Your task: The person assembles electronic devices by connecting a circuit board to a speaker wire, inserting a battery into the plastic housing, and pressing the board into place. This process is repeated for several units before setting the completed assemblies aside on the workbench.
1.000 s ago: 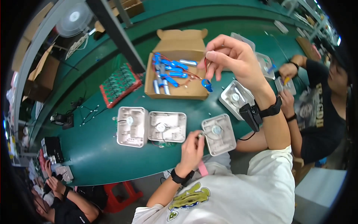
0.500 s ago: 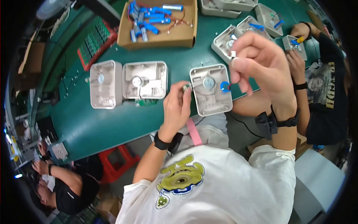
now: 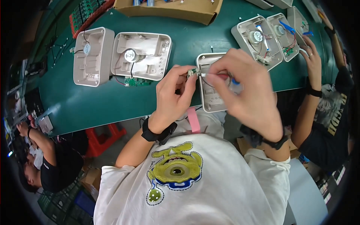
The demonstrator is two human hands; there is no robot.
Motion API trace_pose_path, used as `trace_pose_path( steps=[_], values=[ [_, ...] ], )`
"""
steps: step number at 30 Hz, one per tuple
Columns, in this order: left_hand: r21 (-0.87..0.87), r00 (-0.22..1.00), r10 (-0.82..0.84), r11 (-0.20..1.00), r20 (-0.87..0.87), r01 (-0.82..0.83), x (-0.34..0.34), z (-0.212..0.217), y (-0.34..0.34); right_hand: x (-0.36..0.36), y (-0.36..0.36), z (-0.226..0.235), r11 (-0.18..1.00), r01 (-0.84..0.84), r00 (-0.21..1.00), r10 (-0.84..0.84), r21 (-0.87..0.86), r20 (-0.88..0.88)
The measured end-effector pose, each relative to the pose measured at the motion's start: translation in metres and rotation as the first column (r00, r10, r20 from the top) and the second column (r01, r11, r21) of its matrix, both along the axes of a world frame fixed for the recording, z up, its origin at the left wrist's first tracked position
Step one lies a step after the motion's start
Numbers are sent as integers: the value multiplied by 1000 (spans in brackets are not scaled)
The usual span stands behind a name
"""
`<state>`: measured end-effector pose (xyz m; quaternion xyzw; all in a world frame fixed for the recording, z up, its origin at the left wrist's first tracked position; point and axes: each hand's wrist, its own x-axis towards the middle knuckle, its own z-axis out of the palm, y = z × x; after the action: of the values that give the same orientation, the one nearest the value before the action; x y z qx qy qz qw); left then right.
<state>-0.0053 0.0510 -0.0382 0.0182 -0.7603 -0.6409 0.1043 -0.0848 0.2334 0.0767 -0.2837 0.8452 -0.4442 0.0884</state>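
The right hand [image 3: 247,90] has moved in beside the left hand [image 3: 173,93], its fingers clamped on a white plug [image 3: 203,74] near the green circuit board [image 3: 192,72] pinched by the left, above which square, steady alignment seems advisable.

The desk [image 3: 97,107] is deep green. In the centre of the frame, the open case [image 3: 212,99] is off-white, the small circuit board [image 3: 192,72] green, the plug [image 3: 203,75] white, the battery [image 3: 235,81] bright blue. The carton [image 3: 176,12] at the top is brown; the stool [image 3: 98,142] at lower left, red. The white T-shirt [image 3: 232,183] bears a yellow-green cartoon with blue parts and a dark dashed outline; the strap [image 3: 194,120] above is pink.
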Motion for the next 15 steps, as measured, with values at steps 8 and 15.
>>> trace_pose_path(
  steps=[8,15],
  values=[
    [-52,990,95,994,-102,-101,-1,6,14,15,-19,-32,996,76,988,-70,39,-138],
    [-225,976,106,963,-190,-148,-2,13,8,21,-26,-24,976,126,988,-107,180,-112]
  ],
)
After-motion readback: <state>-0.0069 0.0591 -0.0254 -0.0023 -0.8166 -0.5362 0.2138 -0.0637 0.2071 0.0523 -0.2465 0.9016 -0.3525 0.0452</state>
